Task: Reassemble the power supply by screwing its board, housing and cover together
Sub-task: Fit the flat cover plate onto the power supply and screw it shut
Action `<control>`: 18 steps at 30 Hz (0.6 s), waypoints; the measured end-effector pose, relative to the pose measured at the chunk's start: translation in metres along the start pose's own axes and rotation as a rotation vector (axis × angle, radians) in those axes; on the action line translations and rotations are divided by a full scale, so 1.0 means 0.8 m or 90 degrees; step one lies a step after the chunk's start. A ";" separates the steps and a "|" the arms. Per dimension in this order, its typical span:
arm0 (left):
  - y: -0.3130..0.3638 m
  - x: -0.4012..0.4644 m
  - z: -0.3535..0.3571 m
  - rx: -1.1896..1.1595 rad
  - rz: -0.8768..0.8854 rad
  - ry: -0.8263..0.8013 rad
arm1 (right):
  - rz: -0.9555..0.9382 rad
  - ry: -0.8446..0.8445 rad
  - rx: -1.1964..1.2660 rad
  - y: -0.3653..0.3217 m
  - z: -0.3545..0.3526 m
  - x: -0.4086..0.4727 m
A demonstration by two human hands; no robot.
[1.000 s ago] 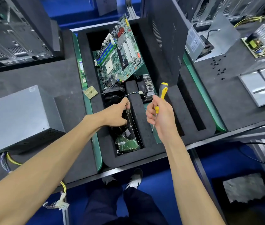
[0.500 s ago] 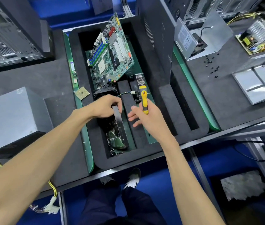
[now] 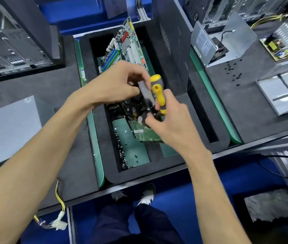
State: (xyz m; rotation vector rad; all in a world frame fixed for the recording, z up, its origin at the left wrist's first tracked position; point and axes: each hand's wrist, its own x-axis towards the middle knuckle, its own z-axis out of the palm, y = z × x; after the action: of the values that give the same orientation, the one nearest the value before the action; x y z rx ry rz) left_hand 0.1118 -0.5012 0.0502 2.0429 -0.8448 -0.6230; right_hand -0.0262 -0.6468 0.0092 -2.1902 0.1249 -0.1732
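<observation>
Drive [image 3: 145, 127] now lifted out of its foam slot, screws [image 3: 122, 152] exposed beneath. Left hand [image 3: 116, 85] pinches its top edge; right hand [image 3: 171, 124] grips drive plus screwdriver [image 3: 158, 91]. Crowded right grip could drop either. Supply housing [image 3: 208, 44] sits far right, untouched.

The surface [image 3: 34, 88] is covered in matt, dark grey felt-like mat. The tray [image 3: 101, 138] toward twelve o'clock is black foam, soft and slightly rough, with a smooth green floor. The screwdriver [image 3: 158, 92] handle is glossy yellow plastic with grey rubbery inlay. At nine o'clock the power supply housing [image 3: 7, 131] is dull, smooth sheet metal; the cover [image 3: 284, 92] at three o'clock is brighter bare metal. The motherboard [image 3: 127, 48] is glossy green laminate. Small screws [image 3: 122, 150] look dark metal.
</observation>
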 end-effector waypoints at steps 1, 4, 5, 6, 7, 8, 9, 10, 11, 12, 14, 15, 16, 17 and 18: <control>0.011 0.004 0.006 -0.013 0.027 0.017 | 0.001 0.028 -0.003 -0.002 -0.014 0.000; 0.020 0.014 0.031 -0.041 0.049 0.035 | 0.050 0.045 -0.089 0.006 -0.043 -0.002; 0.016 0.015 0.038 -0.047 0.029 0.041 | 0.073 0.040 -0.133 0.013 -0.049 -0.004; 0.010 0.016 0.043 -0.049 0.004 0.049 | 0.098 0.031 -0.166 0.023 -0.053 -0.006; 0.003 0.014 0.048 -0.048 -0.017 0.057 | 0.127 0.016 -0.192 0.032 -0.055 -0.009; -0.004 0.012 0.051 -0.043 -0.031 0.061 | 0.157 -0.003 -0.216 0.042 -0.054 -0.011; -0.010 0.010 0.055 -0.039 -0.042 0.053 | 0.184 -0.019 -0.237 0.050 -0.052 -0.013; -0.014 0.007 0.058 -0.037 -0.054 0.033 | 0.205 -0.020 -0.248 0.057 -0.049 -0.013; -0.019 0.004 0.062 -0.038 -0.069 0.007 | 0.219 -0.007 -0.247 0.062 -0.045 -0.012; -0.024 0.001 0.066 -0.041 -0.084 -0.017 | 0.228 0.011 -0.240 0.066 -0.042 -0.009; -0.035 -0.003 0.072 -0.051 -0.114 -0.037 | 0.234 0.034 -0.237 0.069 -0.036 -0.001; -0.040 -0.005 0.074 -0.053 -0.128 -0.037 | 0.234 0.039 -0.243 0.070 -0.032 0.002; -0.045 -0.006 0.075 -0.056 -0.142 -0.035 | 0.232 0.045 -0.245 0.071 -0.028 0.005; -0.049 -0.007 0.076 -0.059 -0.152 -0.033 | 0.232 0.052 -0.238 0.072 -0.024 0.007; -0.053 -0.008 0.076 -0.065 -0.160 -0.027 | 0.233 0.061 -0.227 0.073 -0.020 0.009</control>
State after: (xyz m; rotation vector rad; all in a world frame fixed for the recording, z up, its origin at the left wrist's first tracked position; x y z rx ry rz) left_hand 0.0809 -0.5079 -0.0169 2.0649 -0.5709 -0.8327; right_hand -0.0231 -0.6947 -0.0281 -2.4638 0.6481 -0.0495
